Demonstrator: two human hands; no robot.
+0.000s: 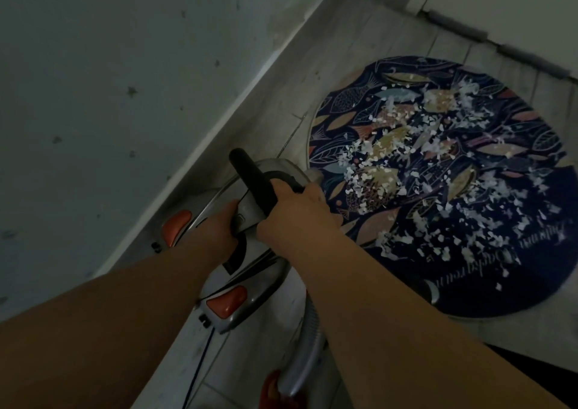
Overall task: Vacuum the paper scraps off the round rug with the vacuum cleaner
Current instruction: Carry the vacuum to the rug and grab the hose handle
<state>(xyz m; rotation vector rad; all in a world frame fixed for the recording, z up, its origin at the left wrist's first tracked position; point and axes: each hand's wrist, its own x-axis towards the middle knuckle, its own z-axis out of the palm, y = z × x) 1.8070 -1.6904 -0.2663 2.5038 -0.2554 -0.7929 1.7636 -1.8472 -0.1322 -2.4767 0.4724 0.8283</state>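
White scraps (406, 164) are strewn thickly over the dark blue rug (500, 277), densest across its middle and upper right and thinner toward the lettered rim. None appears to have been cleared, so the task is judged barely begun. The rug lies flat on the pale floor (312, 48), to the right of both hands and a little ahead of them.

Just beside the rug's left rim, between it and the wall (93, 95), the silver vacuum (219, 271) is stood. Its black handle (250, 174) runs away from the person, leaning slightly left, roughly along the wall and not toward the rug.

The handle is grasped at its near end by the right hand (294, 211), fingers wrapped round it; this is the hand nearer the scraps. The left hand (219, 227) is laid against the body under the handle, by a small switch. Whether it presses or grips cannot be told, as its fingertips are hidden.

A hose (303, 346) is led from the body down toward the frame's lower edge. No nozzle is seen, so it would have to be brought rightward onto the rug.
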